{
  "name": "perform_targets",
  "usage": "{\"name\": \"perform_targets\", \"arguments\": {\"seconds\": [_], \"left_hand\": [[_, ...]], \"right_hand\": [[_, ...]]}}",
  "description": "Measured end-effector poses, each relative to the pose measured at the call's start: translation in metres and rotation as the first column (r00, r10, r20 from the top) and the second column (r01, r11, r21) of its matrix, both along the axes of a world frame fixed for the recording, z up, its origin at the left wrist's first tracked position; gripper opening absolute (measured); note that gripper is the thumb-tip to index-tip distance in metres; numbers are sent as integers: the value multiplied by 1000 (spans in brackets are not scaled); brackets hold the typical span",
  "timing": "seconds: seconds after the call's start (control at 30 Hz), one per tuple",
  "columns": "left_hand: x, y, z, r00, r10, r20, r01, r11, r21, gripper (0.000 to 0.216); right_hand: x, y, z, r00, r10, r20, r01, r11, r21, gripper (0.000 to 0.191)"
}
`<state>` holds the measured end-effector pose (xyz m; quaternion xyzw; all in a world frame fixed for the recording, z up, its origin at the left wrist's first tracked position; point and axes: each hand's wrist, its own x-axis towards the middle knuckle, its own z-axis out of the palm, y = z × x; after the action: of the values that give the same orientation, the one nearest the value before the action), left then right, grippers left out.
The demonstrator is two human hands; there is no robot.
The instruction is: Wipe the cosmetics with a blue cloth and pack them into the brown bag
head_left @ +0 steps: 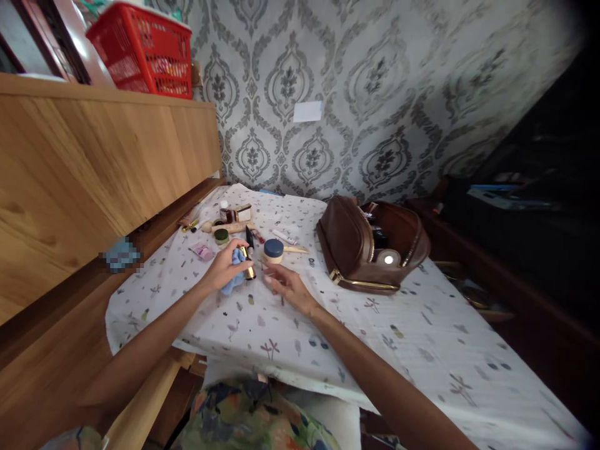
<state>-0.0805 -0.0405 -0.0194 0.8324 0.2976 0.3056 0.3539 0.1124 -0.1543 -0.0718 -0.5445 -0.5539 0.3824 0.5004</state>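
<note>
With left hand (227, 267), just left of frame centre, gripping gold-and-black tube (249, 270) between thumb and curled fingers, plus blue cloth (229, 286) bunched at palm side; probably gripped together to steady tube against soft backing. With right hand (291, 289), at frame centre, fingers loosely bent near blue-lidded jar (273, 250); can't tell whether closed on something small. Likely placed near tube for easy two-handed handling. Right of centre: brown bag (344, 244), unzipped wide, presumably for access. Left of centre: green-lidded jar (221, 236), pink tube (201, 251), both within reach.
</note>
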Motion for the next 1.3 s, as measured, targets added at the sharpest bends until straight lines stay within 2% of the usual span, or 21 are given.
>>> {"name": "perform_targets", "arguments": {"seconds": [0.07, 0.13, 0.23, 0.3, 0.4, 0.53, 0.73, 0.87, 1.13, 1.3], "left_hand": [[14, -11, 1, 996, -48, 76, 50, 999, -19, 40], [26, -17, 3, 992, -83, 97, 84, 996, 0, 34], [38, -17, 7, 985, -150, 85, 146, 988, 45, 26], [42, -12, 9, 978, -196, 66, 191, 978, 80, 29], [43, -3, 8, 970, -238, 50, 232, 967, 104, 35], [38, 5, 0, 970, -245, -15, 245, 967, 72, 33], [35, 4, -6, 986, -168, -12, 168, 980, 108, 34], [36, 1, -10, 984, -179, 13, 177, 982, 72, 32], [38, 2, -26, 984, -163, 75, 166, 986, -35, 31], [42, 3, -28, 992, -99, 83, 98, 995, 15, 19]], "right_hand": [[-1, 0, 3, 969, 98, -229, -109, 993, -35, 70], [-2, 0, 6, 916, 161, -366, -189, 981, -42, 65], [0, -2, 11, 883, 141, -447, -184, 982, -53, 55], [2, -2, 14, 875, 102, -472, -151, 986, -67, 53], [8, -2, 16, 878, 63, -475, -121, 988, -93, 52], [11, 0, 13, 897, 53, -439, -108, 989, -103, 54], [6, -1, 5, 936, 7, -351, -22, 999, -40, 50], [8, -3, 4, 937, -3, -350, -12, 999, -41, 54], [12, -5, 6, 911, 31, -410, -54, 998, -44, 49], [8, -8, 5, 920, 41, -390, -79, 993, -82, 44]]}}
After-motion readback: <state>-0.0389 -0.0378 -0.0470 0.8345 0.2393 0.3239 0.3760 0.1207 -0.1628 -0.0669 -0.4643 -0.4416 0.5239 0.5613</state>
